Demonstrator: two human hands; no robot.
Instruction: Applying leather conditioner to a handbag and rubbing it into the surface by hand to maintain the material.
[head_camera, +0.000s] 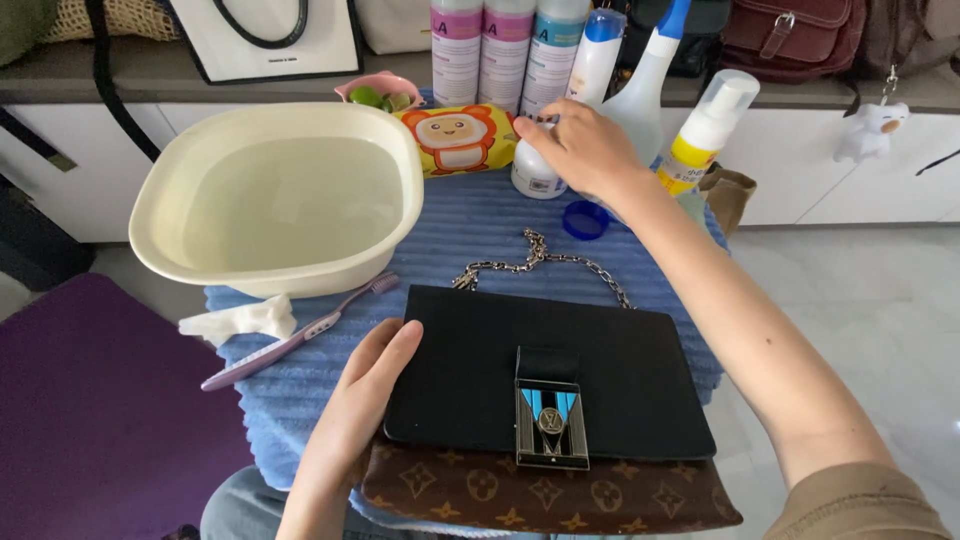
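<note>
Cream basin of water sits left on the blue ribbed towel; black flap handbag with chain strap lies nearest you. Your left hand rests flat, fingers loosely extended, on the bag's left edge. Your right hand curls its fingers around a small white bottle behind the bag, its blue cap lying just beside.

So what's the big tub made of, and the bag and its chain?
The tub looks like smooth cream plastic, glossy at the rim, with water inside. The bag under the left hand has a matte black flap, perhaps suede or fabric, over brown patterned coated material. Its chain looks like shiny silver metal.
</note>
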